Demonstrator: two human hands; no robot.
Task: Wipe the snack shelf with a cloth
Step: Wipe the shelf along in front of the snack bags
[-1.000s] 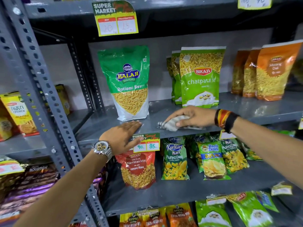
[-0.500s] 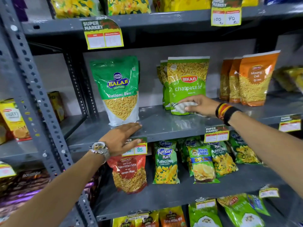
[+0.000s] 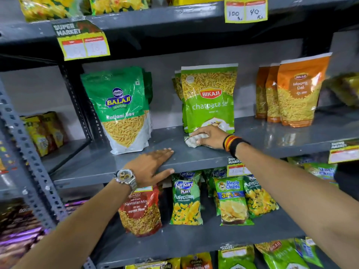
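The grey metal snack shelf point(image 3: 272, 140) runs across the middle of the head view. My right hand point(image 3: 210, 137) presses a crumpled whitish cloth point(image 3: 191, 141) flat on the shelf, right in front of the green Bikaji chatpata bag point(image 3: 209, 98). My left hand point(image 3: 150, 166) lies flat on the shelf's front edge, fingers on top and thumb under the lip, holding nothing. It sits to the left of the cloth, below the green Balaji Ratlami Sev bag point(image 3: 124, 107).
Orange Bikaji Moong Dal bags point(image 3: 297, 90) stand at the right of the shelf. Price tags point(image 3: 83, 43) hang from the shelf above. Below are a red Navratan Mix bag point(image 3: 139, 210), Kurkure Puffcorn point(image 3: 186, 200) and Uncle Chipps packets point(image 3: 233, 200). A perforated upright point(image 3: 25, 156) stands left.
My right hand slid the cloth from the shelf's front edge back toward the chatpata bag and stays there. The view has risen and moved closer; my left hand remains on the edge.
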